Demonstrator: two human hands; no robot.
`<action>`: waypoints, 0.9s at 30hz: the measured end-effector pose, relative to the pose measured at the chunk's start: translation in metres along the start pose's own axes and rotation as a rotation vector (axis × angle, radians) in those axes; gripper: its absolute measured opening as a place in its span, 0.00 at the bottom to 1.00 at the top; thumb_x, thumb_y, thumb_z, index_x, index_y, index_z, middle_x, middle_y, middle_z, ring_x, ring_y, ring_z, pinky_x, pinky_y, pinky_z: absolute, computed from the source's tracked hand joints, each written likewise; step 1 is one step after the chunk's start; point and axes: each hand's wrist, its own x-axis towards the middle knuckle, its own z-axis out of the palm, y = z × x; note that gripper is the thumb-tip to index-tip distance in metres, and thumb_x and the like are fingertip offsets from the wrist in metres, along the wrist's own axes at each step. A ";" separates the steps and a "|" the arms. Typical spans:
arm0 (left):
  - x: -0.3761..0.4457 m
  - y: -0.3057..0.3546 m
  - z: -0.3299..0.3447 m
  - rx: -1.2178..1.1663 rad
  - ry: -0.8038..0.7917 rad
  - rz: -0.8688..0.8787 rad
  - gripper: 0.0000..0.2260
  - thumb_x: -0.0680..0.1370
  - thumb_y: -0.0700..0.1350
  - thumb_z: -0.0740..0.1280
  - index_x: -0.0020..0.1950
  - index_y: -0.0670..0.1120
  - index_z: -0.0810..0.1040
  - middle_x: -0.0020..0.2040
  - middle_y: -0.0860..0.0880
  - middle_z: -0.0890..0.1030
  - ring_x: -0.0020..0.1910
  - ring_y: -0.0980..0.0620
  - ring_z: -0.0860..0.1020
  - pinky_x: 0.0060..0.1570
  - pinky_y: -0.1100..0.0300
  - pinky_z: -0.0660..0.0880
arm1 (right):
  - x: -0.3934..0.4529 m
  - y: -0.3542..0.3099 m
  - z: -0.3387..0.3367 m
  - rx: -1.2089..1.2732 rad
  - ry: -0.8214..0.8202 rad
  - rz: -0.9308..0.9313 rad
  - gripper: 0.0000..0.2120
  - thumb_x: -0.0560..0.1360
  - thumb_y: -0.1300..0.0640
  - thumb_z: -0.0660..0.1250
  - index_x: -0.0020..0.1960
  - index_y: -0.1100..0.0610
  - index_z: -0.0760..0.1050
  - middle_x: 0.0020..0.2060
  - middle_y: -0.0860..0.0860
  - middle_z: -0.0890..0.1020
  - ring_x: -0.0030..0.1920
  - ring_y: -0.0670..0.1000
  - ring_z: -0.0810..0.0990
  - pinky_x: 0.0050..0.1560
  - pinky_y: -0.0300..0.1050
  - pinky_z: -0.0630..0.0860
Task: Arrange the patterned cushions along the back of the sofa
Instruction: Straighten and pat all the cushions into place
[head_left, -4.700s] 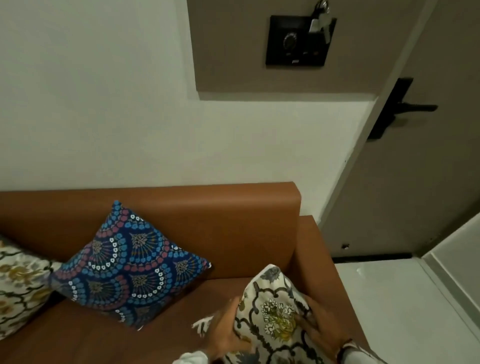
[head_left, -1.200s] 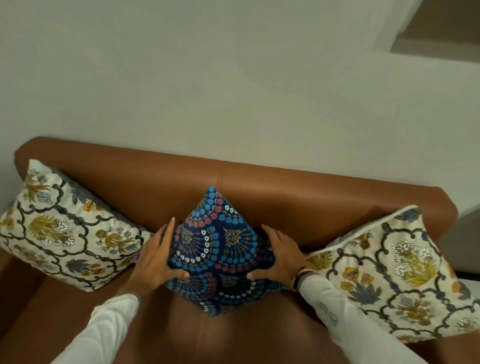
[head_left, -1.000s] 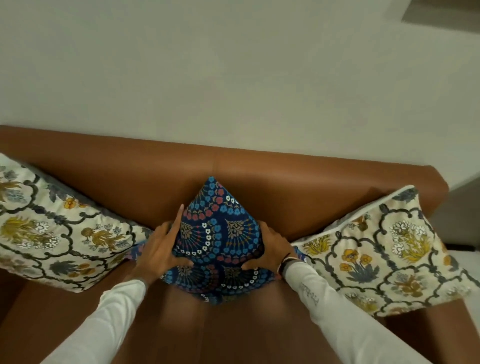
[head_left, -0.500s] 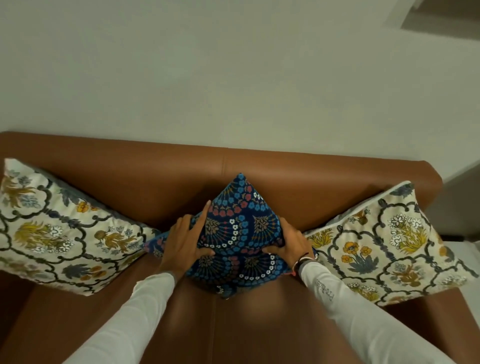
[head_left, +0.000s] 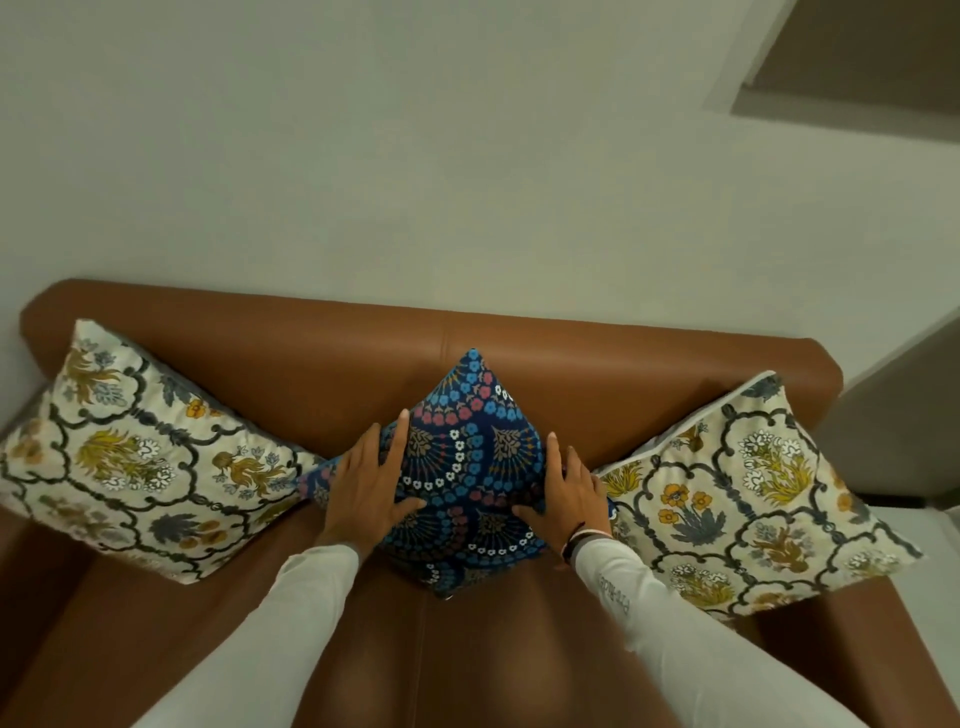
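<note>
The blue cushion (head_left: 467, 467) is stood on 1 corner against the middle of the sofa back (head_left: 337, 353); it is pressed from both sides by the left grip (head_left: 369, 488) and right grip (head_left: 566, 493), each laid flat with fingers straight; 2 more are propped beside it, the left floral cushion (head_left: 135, 457) and right floral cushion (head_left: 753, 493).

Blue cushion (head_left: 470, 467) on corner, sofa (head_left: 311, 358) centre; left floral cushion (head_left: 130, 457), right floral cushion (head_left: 753, 499) flanking.
</note>
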 end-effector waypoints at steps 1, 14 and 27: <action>-0.013 0.003 -0.003 0.005 0.024 -0.013 0.54 0.73 0.68 0.70 0.81 0.52 0.34 0.83 0.37 0.53 0.81 0.38 0.56 0.77 0.40 0.61 | -0.010 0.001 -0.002 -0.023 0.002 -0.019 0.54 0.71 0.32 0.67 0.79 0.52 0.35 0.79 0.60 0.54 0.79 0.60 0.56 0.76 0.62 0.59; -0.161 -0.078 -0.068 0.211 0.085 -0.236 0.47 0.75 0.72 0.60 0.82 0.54 0.35 0.83 0.39 0.53 0.81 0.40 0.59 0.78 0.43 0.60 | -0.076 -0.084 -0.020 -0.141 0.047 -0.273 0.51 0.71 0.27 0.60 0.80 0.51 0.37 0.80 0.58 0.49 0.80 0.60 0.49 0.78 0.66 0.49; -0.054 -0.292 -0.181 0.270 0.130 -0.234 0.55 0.66 0.76 0.67 0.79 0.65 0.34 0.83 0.36 0.46 0.82 0.35 0.52 0.71 0.26 0.60 | 0.030 -0.265 0.013 -0.391 -0.010 -0.451 0.42 0.76 0.36 0.62 0.80 0.51 0.46 0.80 0.59 0.49 0.80 0.59 0.44 0.77 0.68 0.42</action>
